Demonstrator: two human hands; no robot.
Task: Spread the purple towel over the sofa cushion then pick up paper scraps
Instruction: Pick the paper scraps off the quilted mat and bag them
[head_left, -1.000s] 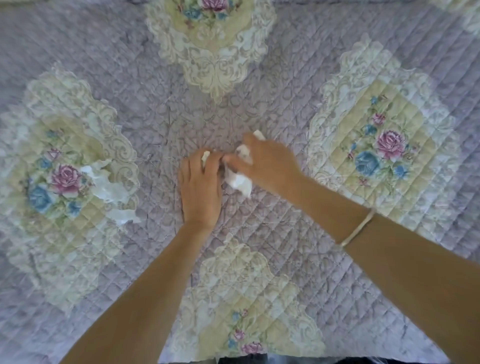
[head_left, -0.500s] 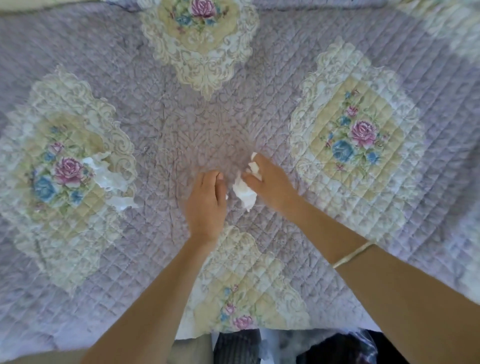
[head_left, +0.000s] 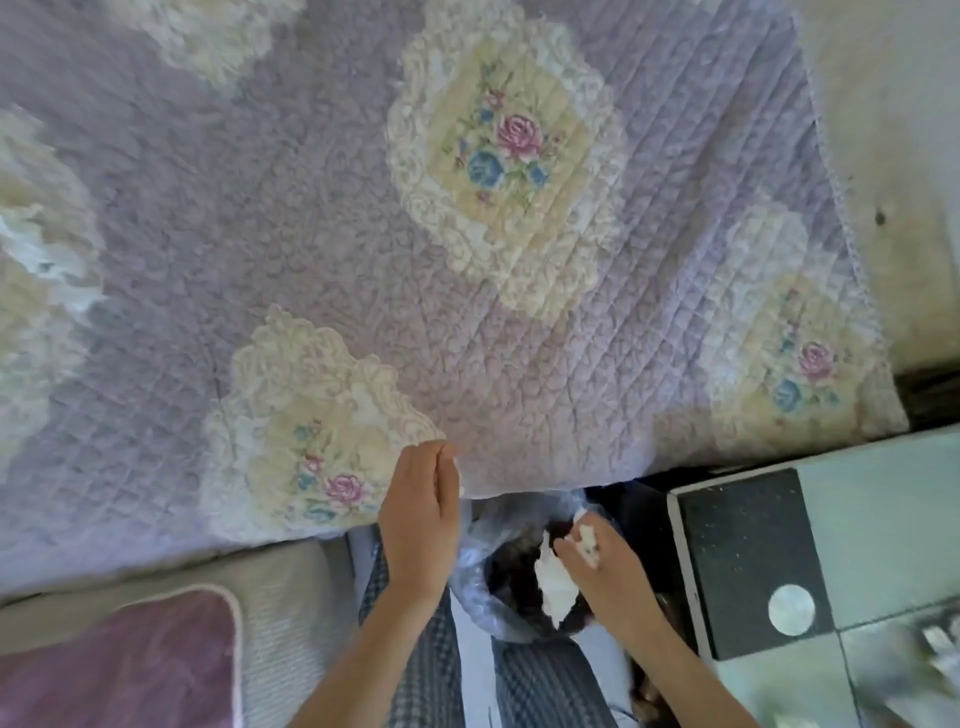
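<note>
The purple towel lies spread across the upper frame. At lower centre, the right hand pinches white paper scraps over an open plastic bag with dark contents. The left hand, fingers together, meets the towel's front edge; whether it holds anything is unclear.

The towel is matt quilted cloth, the scrap is crumpled white paper, the bag is thin glossy plastic, the table shines smooth.

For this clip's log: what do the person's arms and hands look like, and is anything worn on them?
Both forearms are bare as far as the frame edge, with no sleeves. The left hand and right hand wear no gloves. Motion blur would hide any small jewellery.
</note>
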